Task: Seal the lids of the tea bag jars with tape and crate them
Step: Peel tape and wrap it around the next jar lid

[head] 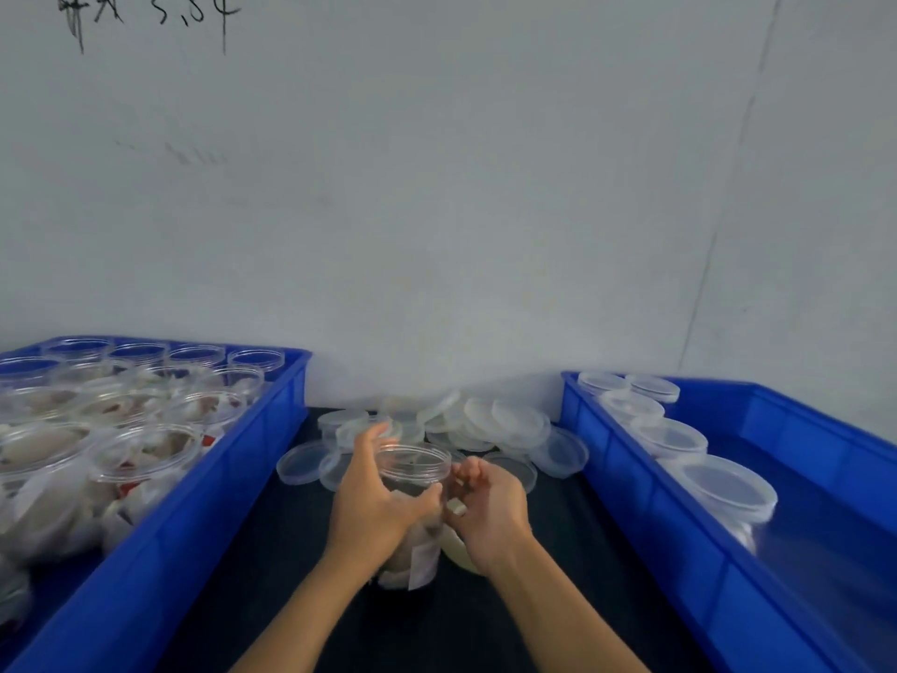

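Observation:
A clear plastic tea bag jar (412, 466) stands on the dark table between two blue crates, with a lid on top. My left hand (373, 497) grips the jar's side, thumb and fingers curled round it. My right hand (488, 507) is just right of the jar and pinches a small pale end of tape (456, 507). Below that hand a pale roll of tape (456, 551) shows partly. The jar's lower half is hidden behind my left hand.
The blue crate on the left (208, 502) holds several open jars with tea bags. The blue crate on the right (645, 497) holds several lidded jars in a row. A heap of loose clear lids (485, 420) lies behind the jar, against the white wall.

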### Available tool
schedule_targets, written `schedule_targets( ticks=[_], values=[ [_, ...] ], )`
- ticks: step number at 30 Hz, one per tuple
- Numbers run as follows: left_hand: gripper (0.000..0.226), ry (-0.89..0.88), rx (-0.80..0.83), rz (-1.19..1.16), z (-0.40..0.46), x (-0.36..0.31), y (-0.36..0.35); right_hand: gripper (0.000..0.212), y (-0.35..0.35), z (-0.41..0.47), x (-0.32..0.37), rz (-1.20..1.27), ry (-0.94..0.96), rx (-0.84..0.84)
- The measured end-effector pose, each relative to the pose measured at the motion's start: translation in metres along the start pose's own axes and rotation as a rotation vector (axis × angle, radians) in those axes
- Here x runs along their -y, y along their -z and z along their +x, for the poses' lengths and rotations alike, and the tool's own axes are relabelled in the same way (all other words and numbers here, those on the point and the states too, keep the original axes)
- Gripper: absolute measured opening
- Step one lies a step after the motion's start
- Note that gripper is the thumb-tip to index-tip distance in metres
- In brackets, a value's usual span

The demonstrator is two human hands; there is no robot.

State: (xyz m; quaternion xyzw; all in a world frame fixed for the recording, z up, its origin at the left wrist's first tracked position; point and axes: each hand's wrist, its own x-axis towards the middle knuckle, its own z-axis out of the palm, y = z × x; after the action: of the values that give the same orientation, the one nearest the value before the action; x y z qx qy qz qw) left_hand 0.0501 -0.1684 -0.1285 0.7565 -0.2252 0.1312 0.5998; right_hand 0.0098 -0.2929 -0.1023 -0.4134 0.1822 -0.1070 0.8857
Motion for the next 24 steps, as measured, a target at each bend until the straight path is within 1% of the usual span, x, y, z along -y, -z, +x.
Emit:
schedule_targets(
  ticks=[2,5,8,10,13,17,20,22,24],
  values=[
    [0.089,-0.006,-0.009,-0.013,0.004,0.005,-0.001,0.044,0.004,0.009,-0.007,-0.047,0.007,0.021],
    [0.091,-0.038,-0.024,-0.033,0.003,0.011,-0.005,0.042,0.005,0.017,-0.017,-0.065,-0.027,0.068],
    [0.098,-0.011,0.028,-0.083,-0.002,0.02,-0.009,0.034,0.009,0.025,-0.022,0.076,-0.083,0.091],
    [0.095,0.008,0.067,-0.066,-0.004,0.027,-0.01,0.026,0.009,0.027,-0.021,0.166,-0.109,0.105],
    [0.09,0.036,0.092,-0.078,-0.007,0.039,-0.006,0.025,0.01,0.03,-0.023,0.177,-0.125,0.098],
    [0.08,0.044,0.085,-0.103,-0.011,0.048,0.0,0.029,0.006,0.039,-0.025,0.094,-0.125,0.058],
    [0.082,0.073,0.015,-0.144,-0.01,0.044,0.002,0.022,0.002,0.043,-0.026,0.066,-0.107,0.102],
    [0.086,0.092,-0.045,-0.126,-0.009,0.045,0.006,0.017,0.001,0.049,-0.025,-0.079,-0.069,0.095],
    [0.094,0.11,-0.143,-0.113,-0.006,0.048,0.014,0.017,-0.004,0.063,-0.019,-0.295,-0.03,0.026]
  ],
)
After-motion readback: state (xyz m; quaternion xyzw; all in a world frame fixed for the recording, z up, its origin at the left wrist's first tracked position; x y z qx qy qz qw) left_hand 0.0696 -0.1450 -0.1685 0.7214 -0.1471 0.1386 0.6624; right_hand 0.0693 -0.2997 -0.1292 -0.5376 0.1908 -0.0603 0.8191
